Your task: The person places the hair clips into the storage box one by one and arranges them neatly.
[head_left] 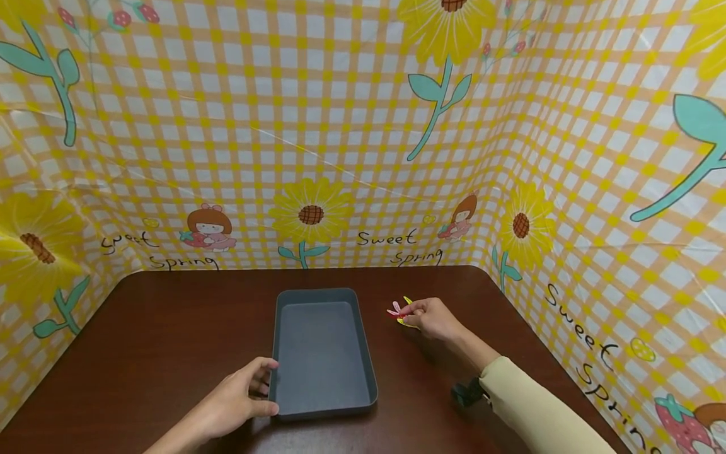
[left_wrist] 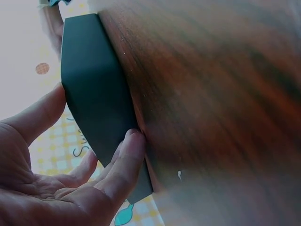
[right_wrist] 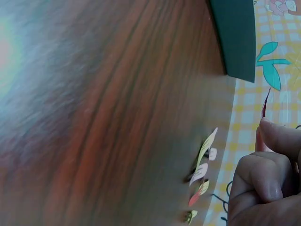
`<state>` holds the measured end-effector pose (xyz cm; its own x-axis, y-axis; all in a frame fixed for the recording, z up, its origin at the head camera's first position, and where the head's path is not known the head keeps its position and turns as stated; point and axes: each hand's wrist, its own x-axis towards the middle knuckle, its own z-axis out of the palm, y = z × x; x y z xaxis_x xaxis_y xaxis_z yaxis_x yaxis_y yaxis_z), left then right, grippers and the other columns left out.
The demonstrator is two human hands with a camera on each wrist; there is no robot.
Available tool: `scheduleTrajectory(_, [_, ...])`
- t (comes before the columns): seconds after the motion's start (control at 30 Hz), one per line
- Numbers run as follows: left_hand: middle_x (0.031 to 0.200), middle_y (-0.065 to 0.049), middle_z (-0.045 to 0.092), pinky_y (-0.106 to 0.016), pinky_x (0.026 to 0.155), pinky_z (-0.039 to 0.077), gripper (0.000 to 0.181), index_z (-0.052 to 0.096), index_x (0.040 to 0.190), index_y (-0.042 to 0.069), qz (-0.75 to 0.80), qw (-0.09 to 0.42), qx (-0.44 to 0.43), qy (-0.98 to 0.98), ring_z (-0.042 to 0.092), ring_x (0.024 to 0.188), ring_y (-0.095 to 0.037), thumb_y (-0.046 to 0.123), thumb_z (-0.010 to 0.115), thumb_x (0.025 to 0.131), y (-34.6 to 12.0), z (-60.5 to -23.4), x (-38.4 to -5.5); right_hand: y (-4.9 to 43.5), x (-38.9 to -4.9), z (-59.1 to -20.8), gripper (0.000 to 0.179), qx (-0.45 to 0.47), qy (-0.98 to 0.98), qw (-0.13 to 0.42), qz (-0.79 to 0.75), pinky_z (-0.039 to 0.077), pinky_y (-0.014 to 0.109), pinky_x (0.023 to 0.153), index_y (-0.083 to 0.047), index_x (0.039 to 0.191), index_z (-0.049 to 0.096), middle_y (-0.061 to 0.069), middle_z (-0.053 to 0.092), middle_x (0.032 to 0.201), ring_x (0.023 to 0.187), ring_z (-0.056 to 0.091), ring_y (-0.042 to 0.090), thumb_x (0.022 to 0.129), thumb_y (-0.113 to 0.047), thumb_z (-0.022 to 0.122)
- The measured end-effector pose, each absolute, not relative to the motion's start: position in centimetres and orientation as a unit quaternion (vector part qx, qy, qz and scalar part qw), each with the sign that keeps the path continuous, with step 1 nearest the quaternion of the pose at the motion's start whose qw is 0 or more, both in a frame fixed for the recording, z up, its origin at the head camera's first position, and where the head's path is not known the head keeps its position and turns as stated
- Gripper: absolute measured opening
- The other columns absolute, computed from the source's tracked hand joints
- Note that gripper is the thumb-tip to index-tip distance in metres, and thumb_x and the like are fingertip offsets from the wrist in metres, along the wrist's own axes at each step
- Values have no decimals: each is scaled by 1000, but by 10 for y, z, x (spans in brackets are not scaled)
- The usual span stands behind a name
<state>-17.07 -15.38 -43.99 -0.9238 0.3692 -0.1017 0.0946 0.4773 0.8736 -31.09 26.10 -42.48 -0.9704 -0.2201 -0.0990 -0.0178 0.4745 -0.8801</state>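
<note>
A dark grey rectangular tray [head_left: 323,353] lies on the brown table. My left hand [head_left: 241,391] rests against its left side, thumb and forefinger at the rim and spread apart. In the left wrist view, another finger of the left hand [left_wrist: 84,188] touches the tray's outer wall [left_wrist: 94,80] low down. Right of the tray, my right hand [head_left: 433,317] pinches a thin red hair clip [right_wrist: 265,103] between thumb and forefinger. Beside it on the table lie several small clips, among them a yellow clip [right_wrist: 204,149] and a pale pink clip [right_wrist: 200,174].
A checked cloth [head_left: 363,145] with sunflowers hangs behind the table [head_left: 187,328] and along both sides. A black band [head_left: 467,393] shows at the right forearm, by the beige sleeve [head_left: 539,410]. The tray stands between the two hands.
</note>
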Motion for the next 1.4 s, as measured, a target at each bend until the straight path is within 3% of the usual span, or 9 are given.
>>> scheduleTrajectory(0.07, [121, -12, 58, -44, 81, 52, 70, 49, 138, 6, 495, 138, 139, 847, 58, 106, -25, 20, 85, 80, -154, -439, -171, 257, -314, -423, 23, -70, 851, 103, -511, 22, 21, 42, 12, 111, 67, -5, 33, 55, 42, 23, 6, 92, -1, 66])
scheduleTrajectory(0.17, [122, -12, 58, -44, 83, 52, 70, 49, 138, 6, 497, 135, 139, 846, 58, 106, -26, 20, 85, 80, -154, -437, -172, 251, -319, -422, 24, -75, 841, 109, -525, 23, 21, 43, 13, 112, 66, -5, 49, 66, 43, 22, 6, 91, 1, 67])
scheduleTrajectory(0.3, [122, -13, 58, -44, 85, 52, 71, 50, 138, 5, 497, 135, 137, 846, 59, 106, -25, 20, 86, 79, -153, -436, -172, 243, -325, -421, 23, -86, 840, 114, -523, 23, 22, 43, 11, 112, 66, -7, 50, 65, 42, 23, 7, 92, 0, 66])
scheduleTrajectory(0.37, [123, -13, 58, -45, 85, 52, 71, 50, 138, 5, 498, 137, 136, 845, 59, 106, -25, 20, 86, 79, -153, -437, -171, 238, -326, -419, 22, -78, 845, 119, -516, 23, 23, 42, 8, 112, 67, -5, 35, 55, 41, 24, 8, 93, -3, 67])
scheduleTrajectory(0.47, [123, -13, 58, -45, 85, 52, 71, 50, 138, 6, 499, 138, 136, 845, 59, 106, -25, 20, 86, 79, -153, -438, -171, 231, -327, -416, 24, -79, 842, 127, -519, 23, 24, 42, 7, 115, 66, -7, 31, 54, 40, 23, 8, 93, -3, 67])
scheduleTrajectory(1.1, [124, -13, 57, -46, 87, 52, 71, 50, 138, 5, 502, 139, 135, 843, 59, 108, -25, 21, 86, 79, -153, -438, -173, 181, -339, -403, 19, -107, 839, 132, -517, 22, 24, 43, 2, 111, 70, -7, 30, 52, 40, 22, 9, 94, -4, 68])
scheduleTrajectory(1.4, [124, -12, 58, -45, 88, 52, 70, 50, 137, 6, 494, 135, 137, 848, 60, 107, -25, 21, 86, 79, -156, -436, -172, 155, -343, -399, 23, -116, 838, 140, -514, 21, 24, 42, 7, 114, 69, -7, 30, 51, 40, 21, 9, 94, -5, 67])
